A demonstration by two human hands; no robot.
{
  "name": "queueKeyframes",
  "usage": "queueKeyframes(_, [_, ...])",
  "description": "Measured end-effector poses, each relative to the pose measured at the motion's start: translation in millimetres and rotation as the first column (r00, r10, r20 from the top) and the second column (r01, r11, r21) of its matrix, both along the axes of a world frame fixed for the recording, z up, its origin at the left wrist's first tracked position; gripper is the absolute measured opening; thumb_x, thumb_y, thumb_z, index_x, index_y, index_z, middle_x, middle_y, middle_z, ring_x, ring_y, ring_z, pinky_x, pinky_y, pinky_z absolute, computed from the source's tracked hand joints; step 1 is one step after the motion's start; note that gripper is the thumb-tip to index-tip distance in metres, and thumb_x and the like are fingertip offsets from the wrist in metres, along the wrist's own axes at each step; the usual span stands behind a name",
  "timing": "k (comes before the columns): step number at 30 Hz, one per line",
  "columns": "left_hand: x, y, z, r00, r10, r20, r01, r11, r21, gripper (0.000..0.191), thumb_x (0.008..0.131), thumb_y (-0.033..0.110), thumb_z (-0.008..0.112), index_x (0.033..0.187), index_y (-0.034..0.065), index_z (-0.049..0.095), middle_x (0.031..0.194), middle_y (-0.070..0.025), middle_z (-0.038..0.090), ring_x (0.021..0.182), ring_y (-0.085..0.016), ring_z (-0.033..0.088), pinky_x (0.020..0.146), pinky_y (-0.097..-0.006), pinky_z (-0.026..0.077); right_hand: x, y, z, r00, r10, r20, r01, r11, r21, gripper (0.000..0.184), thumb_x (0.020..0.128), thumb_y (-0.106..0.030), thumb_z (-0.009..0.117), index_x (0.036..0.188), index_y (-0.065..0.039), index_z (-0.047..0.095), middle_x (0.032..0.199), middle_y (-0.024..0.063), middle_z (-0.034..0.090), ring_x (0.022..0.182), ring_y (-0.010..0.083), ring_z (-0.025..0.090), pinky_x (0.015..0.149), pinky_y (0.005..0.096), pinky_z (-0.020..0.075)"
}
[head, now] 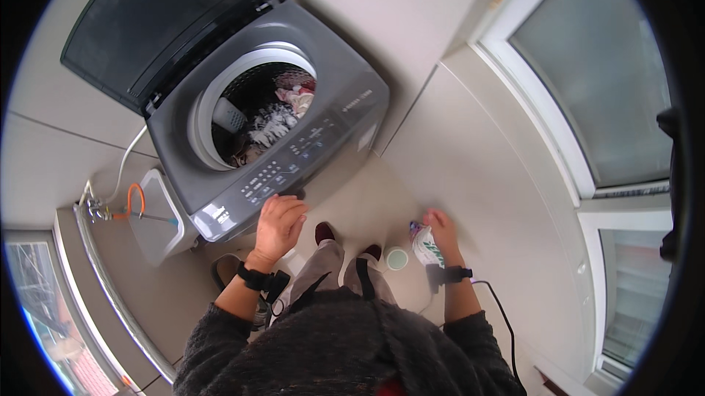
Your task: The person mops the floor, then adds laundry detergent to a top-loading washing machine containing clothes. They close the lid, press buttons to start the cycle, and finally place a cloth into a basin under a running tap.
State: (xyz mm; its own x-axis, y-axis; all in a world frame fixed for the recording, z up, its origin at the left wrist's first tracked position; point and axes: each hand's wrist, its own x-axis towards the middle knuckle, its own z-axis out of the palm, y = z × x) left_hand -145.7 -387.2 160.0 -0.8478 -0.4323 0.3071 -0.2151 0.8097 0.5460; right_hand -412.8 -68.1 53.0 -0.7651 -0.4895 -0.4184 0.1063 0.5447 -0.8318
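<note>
A grey top-loading washing machine (347, 54) stands before me with its dark lid (182, 5) raised. Inside the drum (250, 79) lie clothes (275, 121), some black and white, some pink and red. My left hand (281, 225) hovers by the machine's front edge, near the button panel (283, 167); its fingers are loosely bent with nothing visible in them. Down on my right, my right hand (442, 231) has curled fingers beside a white bag with green print (427, 249). It overlaps the bag in view, so I cannot tell whether it grips it.
A pale round tub (396, 258) sits on the floor by my right foot. Left of the machine are a light plastic bin (160, 220), a tap (98, 210) and an orange hose (132, 198). Shoes (226, 269) lie near my left leg. A white-framed glass door (584, 76) is at right.
</note>
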Motion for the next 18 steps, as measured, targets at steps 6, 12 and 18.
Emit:
queueKeyframes(6, [57.2,-57.1,10.5,0.948,0.295,-0.119,-0.304,0.95,-0.068,0.027,0.075,0.004,0.065,0.102,0.0048,0.065,0.109,-0.0118,0.059,0.109,-0.033,0.054,0.096,-0.0448,0.04,8.8,-142.1,67.8,0.861,0.243,-0.446,-0.261,0.965,0.021,0.028,0.09,-0.02,0.06,0.115,-0.006,0.061,0.109,0.0123,0.063,0.098,0.0253,0.063,0.081,0.0333,0.0507])
queueKeyframes(12, [92.4,-89.1,-2.0,0.86,0.488,-0.151,-0.498,0.867,-0.037,0.028,0.078,0.004,0.061,0.106,0.0046,0.063,0.115,-0.0128,0.057,0.114,-0.035,0.051,0.099,-0.0466,0.037,35.4,-219.7,118.4,0.656,0.363,-0.662,-0.428,0.901,0.07,0.034,0.09,-0.017,0.059,0.122,-0.007,0.057,0.122,0.0129,0.057,0.109,0.0289,0.057,0.091,0.0361,0.0469])
queueKeyframes(18, [77.3,-63.2,0.1,0.977,0.19,0.101,-0.182,0.98,-0.084,0.043,0.08,0.01,0.063,0.123,0.0091,0.058,0.134,-0.0109,0.051,0.13,-0.033,0.041,0.11,-0.0478,0.025,13.7,-237.2,109.6,0.616,0.261,-0.743,-0.387,0.922,0.004,0.05,0.092,-0.017,0.052,0.138,0.0,0.039,0.143,0.0192,0.039,0.13,0.035,0.039,0.107,0.0414,0.0324])
